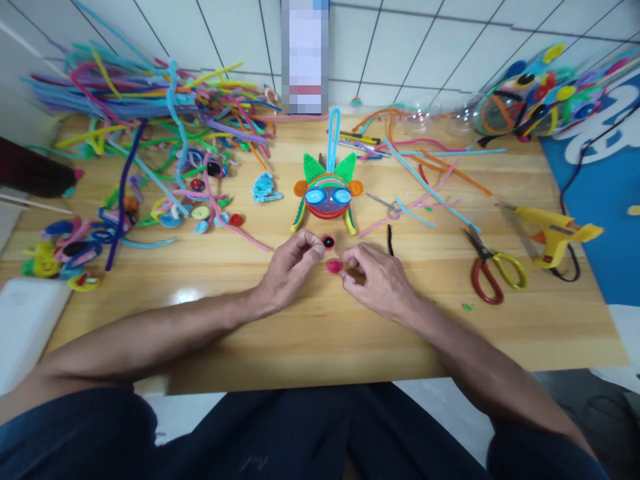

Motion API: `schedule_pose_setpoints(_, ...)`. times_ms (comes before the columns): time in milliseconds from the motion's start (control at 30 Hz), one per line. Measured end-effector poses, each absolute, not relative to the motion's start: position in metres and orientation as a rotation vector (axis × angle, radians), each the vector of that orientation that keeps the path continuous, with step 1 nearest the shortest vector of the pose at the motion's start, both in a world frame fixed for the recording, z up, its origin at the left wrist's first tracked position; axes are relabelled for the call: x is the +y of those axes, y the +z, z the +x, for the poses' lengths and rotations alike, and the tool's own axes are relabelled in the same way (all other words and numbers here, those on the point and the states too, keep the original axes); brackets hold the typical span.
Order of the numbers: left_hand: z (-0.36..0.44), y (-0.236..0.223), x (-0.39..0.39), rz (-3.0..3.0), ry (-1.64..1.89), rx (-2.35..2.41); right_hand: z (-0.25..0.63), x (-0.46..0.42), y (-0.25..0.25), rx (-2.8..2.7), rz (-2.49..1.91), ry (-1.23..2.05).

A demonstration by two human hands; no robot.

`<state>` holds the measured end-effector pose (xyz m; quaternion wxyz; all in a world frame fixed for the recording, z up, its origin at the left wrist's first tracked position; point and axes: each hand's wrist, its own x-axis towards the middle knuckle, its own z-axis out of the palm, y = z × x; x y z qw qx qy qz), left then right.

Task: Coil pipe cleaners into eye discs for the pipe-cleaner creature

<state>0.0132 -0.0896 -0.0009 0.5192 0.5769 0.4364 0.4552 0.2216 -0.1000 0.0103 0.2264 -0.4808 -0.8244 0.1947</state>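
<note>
My left hand [295, 263] pinches a small black disc with a red rim [328, 242] between thumb and fingertips. Just below it, a red coiled pipe-cleaner disc [335, 266] is held at the fingertips of my right hand [375, 277]. The two discs are close together but apart. Straight ahead lies a colourful pipe-cleaner figure [329, 197] with green pointed ears, blue oval eyes, orange side coils and a light blue loop on top. A short black pipe cleaner [390, 240] rests right of my right hand.
Scissors [485, 263] and a yellow glue gun [550, 237] lie at the right. Many loose pipe cleaners [150, 93] and coiled pieces cover the left. A yellow utility knife [360, 137] lies behind the figure. A blurred upright panel [305, 60] leans on the tiled wall.
</note>
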Motion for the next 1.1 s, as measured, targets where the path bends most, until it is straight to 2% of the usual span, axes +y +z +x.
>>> schedule_pose_setpoints(133, 0.01, 0.008, -0.094, 1.479, 1.035, 1.114, 0.222, -0.099, 0.008, -2.252, -1.316, 0.538)
schedule_pose_setpoints(267, -0.003, 0.016, -0.109, 1.965, 0.823, 1.106, 0.222, -0.1, 0.006, -2.241, -1.315, 0.501)
schedule_pose_setpoints(467, -0.013, 0.0, -0.131, 2.573, 0.613, 1.115, 0.22, -0.102, 0.005, -2.253, -1.331, 0.433)
schedule_pose_setpoints(1100, -0.01, -0.006, -0.133, 2.745, 0.522, 1.119, 0.22, -0.102, 0.002, -2.34, -1.283, 0.332)
